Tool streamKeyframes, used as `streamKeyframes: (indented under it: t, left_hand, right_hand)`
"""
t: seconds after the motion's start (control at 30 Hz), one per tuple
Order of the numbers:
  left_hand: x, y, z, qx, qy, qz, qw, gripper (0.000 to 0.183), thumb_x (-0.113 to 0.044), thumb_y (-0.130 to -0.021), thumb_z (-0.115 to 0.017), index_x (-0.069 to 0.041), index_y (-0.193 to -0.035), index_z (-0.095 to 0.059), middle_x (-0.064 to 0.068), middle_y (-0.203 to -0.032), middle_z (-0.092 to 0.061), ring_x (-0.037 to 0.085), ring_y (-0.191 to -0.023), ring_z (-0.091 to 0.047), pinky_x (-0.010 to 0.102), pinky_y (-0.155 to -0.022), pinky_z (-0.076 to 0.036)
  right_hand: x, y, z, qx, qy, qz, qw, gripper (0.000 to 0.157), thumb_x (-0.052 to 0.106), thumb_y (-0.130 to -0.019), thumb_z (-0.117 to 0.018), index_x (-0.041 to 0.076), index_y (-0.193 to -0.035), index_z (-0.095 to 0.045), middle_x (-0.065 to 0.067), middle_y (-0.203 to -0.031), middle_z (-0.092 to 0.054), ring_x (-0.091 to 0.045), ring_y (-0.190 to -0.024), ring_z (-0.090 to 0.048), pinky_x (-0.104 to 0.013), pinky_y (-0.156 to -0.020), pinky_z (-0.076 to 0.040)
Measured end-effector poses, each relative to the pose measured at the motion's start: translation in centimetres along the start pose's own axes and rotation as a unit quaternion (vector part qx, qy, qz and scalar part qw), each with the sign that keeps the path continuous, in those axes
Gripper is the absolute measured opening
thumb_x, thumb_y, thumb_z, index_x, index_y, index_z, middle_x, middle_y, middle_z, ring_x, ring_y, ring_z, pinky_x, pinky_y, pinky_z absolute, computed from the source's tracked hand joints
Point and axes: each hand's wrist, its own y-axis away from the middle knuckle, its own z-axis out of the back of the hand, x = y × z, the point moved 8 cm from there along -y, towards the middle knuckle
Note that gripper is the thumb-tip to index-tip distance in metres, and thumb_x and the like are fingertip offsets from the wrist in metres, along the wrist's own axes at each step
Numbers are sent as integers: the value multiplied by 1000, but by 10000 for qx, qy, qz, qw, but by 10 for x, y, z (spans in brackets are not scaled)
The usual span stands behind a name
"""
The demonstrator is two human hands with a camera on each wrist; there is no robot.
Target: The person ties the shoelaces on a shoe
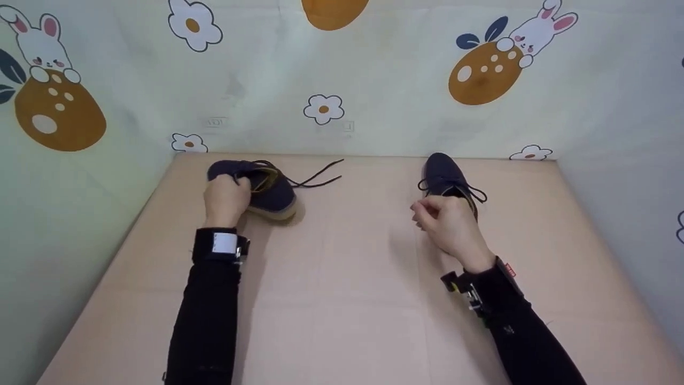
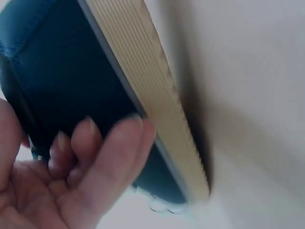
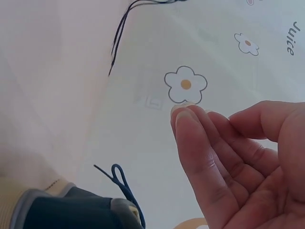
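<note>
2 navy lace-up shoes with pale tan soles are near the far edge of a beige bench (image 1: pixel 331 278), well apart. The left shoe (image 1: pixel 278 200), near the far left corner, is turned at a slant, its heel end toward the right; its mustard-lined opening shows, and its untied laces (image 1: pixel 322 183) trail right in 2 dark strands. Whether its whole sole touches the bench is unclear. The right shoe (image 1: pixel 442 168), nearer the far right corner, points its toe at the far edge, its laces tied in a bow (image 1: pixel 475 192). A person's left hand (image 1: pixel 227 200) grips the left shoe, its fingers (image 2: pixel 118 150) bent against the side. The right hand (image 1: pixel 454 227) is above the rear of the right shoe, fingers loosely curled with small gaps, holding nothing. The head view alone takes in both shoes and both black sleeves (image 1: pixel 208 315). The left wrist view adds the fine ribbing along the left shoe's sole edge (image 2: pixel 155 90); the right wrist view adds the palm side of the right hand and the word "Juice" on the printed backdrop (image 3: pixel 291 38).
</note>
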Motion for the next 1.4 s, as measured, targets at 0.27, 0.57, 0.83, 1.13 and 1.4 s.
streamKeyframes:
  t: [0.27,0.57,0.83,1.13,1.4]
  left_hand:
    - [-74,29,-24,548,889,-843,9910,31,-22,-96,-48,-9,-68,-47,10,-69,-55,25,-62,-54,38,-59,-44]
    - [-156,83,-58,1386,1453,-1810,9628,29,-16,-94,-51,-14,-66,-46,1,-62,-56,15,-50,-54,29,-49,-44]
    - [-182,125,-94,2150,981,-2440,9405,30,-16,-94,-52,-14,-65,-45,-4,-61,-45,12,-52,-45,26,-49,-38]
    - [-179,139,-112,2912,413,-2588,9201,29,-18,-88,-60,-16,-63,-46,-5,-59,-47,11,-51,-47,27,-49,-39]
    - [-176,140,-114,3290,245,-2614,9071,26,-19,-85,-62,-16,-64,-46,-6,-58,-47,10,-50,-46,26,-48,-39]
  right_hand:
    - [-1,3,-14,458,-956,-437,9934,19,15,-99,-62,2,-95,-75,-6,-76,-71,-17,-66,-69,-25,-59,-56]
    - [-2,2,-20,801,-1805,-933,9759,32,28,-101,-60,0,-98,-74,-13,-79,-72,-32,-70,-71,-31,-61,-58]
    - [-10,8,-23,1460,-511,-963,9833,38,38,-100,-60,10,-80,-76,-4,-67,-70,-22,-61,-69,-29,-55,-53]
    - [-14,11,-36,2052,72,-561,9771,36,28,-98,-63,9,-70,-74,-3,-62,-69,-15,-56,-65,-28,-53,-46]
    - [-17,11,-31,1810,225,-578,9815,13,16,-90,-72,5,-95,-76,0,-69,-70,-10,-58,-64,-30,-57,-49]
